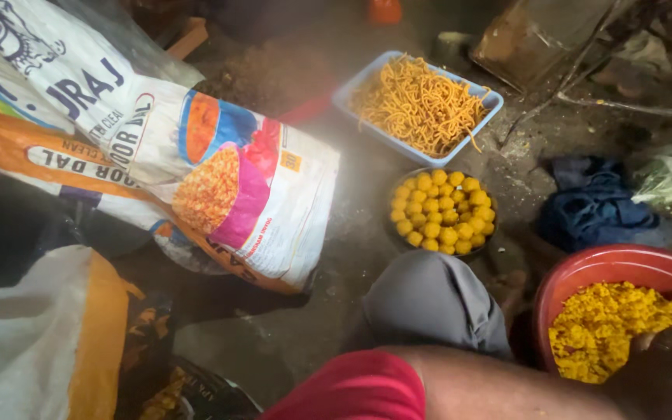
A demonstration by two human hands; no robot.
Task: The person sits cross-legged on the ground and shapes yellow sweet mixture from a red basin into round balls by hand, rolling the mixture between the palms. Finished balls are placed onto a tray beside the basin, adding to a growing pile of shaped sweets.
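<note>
My right hand is at the lower right, resting in the yellow crumbly mixture that fills a red round tub. The hand is dark and partly cut off by the frame edge, so its fingers are unclear. My forearm runs to it from a red sleeve at the bottom. Just beyond my grey-clad knee stands a dark round bowl heaped with yellow round sweet balls. My left hand is out of view.
A pale blue rectangular tray of thin orange fried strands sits farther back. Printed white woven sacks lie at left, another sack at lower left. A dark blue cloth lies at right on the dirty floor.
</note>
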